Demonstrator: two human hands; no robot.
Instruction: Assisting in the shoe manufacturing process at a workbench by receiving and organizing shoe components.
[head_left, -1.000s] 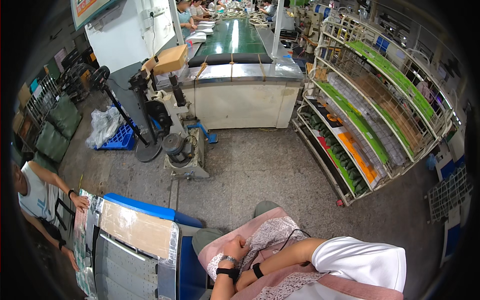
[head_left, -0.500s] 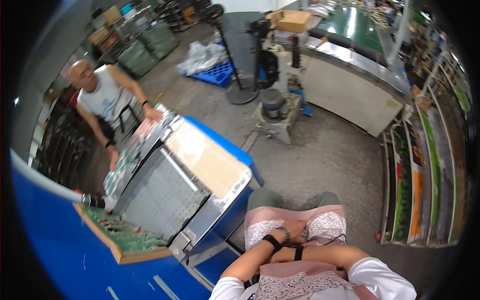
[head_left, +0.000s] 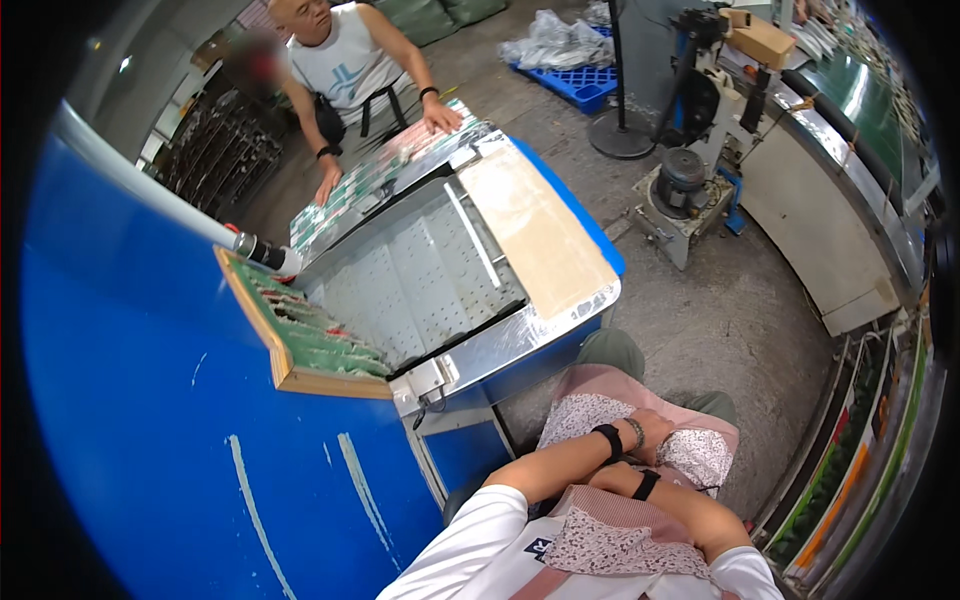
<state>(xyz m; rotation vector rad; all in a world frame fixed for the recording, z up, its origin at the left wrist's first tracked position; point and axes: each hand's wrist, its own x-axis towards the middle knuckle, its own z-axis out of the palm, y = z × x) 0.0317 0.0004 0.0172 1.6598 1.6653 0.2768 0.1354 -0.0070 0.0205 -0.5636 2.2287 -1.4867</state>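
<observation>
My forearms cross over my lap. My left hand, with a black wristband and a bracelet, lies on a pink patterned apron; its fingers are turned down out of sight. Partly under the left forearm, my right hand rests in the lap, fingers hidden. Ahead stands a blue machine with a sunken, perforated metal bed. A tan board covers its right side. Across it, a co-worker rests both hands on red, green and white patterned sheets.
A wood-framed green panel leans at the bed's left, beside a large blue panel. A motor unit stands on the floor to the right. Beyond are a blue pallet, a conveyor and a rack.
The view has swung left, so the machine and the co-worker appear farther right. My hands stay crossed in my lap. The co-worker's hands remain on the patterned sheets.
</observation>
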